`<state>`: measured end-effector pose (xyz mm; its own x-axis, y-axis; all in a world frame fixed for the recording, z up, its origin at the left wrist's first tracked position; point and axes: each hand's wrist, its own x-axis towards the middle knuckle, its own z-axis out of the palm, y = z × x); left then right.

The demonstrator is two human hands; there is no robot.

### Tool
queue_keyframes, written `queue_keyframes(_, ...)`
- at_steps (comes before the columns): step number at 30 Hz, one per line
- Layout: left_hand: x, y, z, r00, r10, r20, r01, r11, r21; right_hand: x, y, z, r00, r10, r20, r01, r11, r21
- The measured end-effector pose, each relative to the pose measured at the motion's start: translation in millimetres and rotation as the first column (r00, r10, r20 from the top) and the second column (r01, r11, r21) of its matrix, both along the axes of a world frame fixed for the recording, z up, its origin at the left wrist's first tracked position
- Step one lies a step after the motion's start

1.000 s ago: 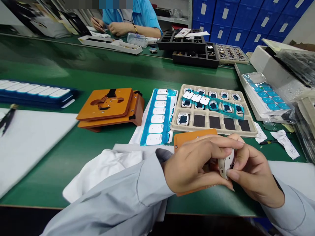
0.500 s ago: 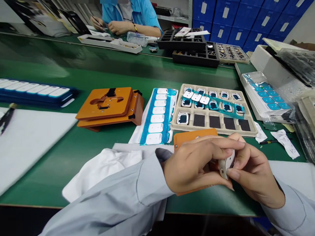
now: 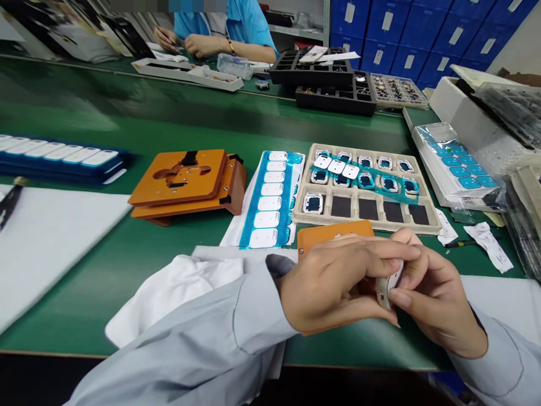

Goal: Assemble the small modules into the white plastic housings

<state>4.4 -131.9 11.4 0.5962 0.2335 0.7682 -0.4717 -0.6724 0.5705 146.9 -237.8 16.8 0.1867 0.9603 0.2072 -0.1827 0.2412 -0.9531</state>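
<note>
1. From where I stand, the compartment tray (image 3: pixel 363 224) is the landmark, lying on the green tabletop (image 3: pixel 190 121)
2. Just on the near side of the tray, both hands meet over a small white casing (image 3: pixel 389 285), which is held up off the tabletop and tilted on its edge
3. The left hand (image 3: pixel 329 282) has its fingers curled round the casing from the left, gripping it
4. The right hand (image 3: pixel 443 299) pinches the casing from the other side, thumb against its lower part
5. Under the left hand, close to the tray's near edge, an orange block (image 3: pixel 321 234) is partly covered
6. In the tray, white-framed parts (image 3: pixel 313 203) sit in the two far rows and in the leftmost near pocket; the other four near pockets show dark pads
7. A blue film strip (image 3: pixel 380 189) with three white pieces at one end lies slantwise over the tray
8. Left of the tray come a blue sheet (image 3: pixel 283 186) carrying white plates, then an orange fixture (image 3: pixel 198 189); a white cloth (image 3: pixel 177 290) is bunched nearer
9. Beyond the tray, black trays (image 3: pixel 333 101) are stacked, and a person in blue sleeves (image 3: pixel 253 28) works to their left
</note>
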Motion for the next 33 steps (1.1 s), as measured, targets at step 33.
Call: queue_keyframes(33, -0.2, 0.7, 0.4, 0.999, 0.044, -0.026, -0.044, 0.999, 0.018, 0.0, -0.3, 0.7, 0.998, -0.012, 0.054, 0.012, 1.0, 0.005)
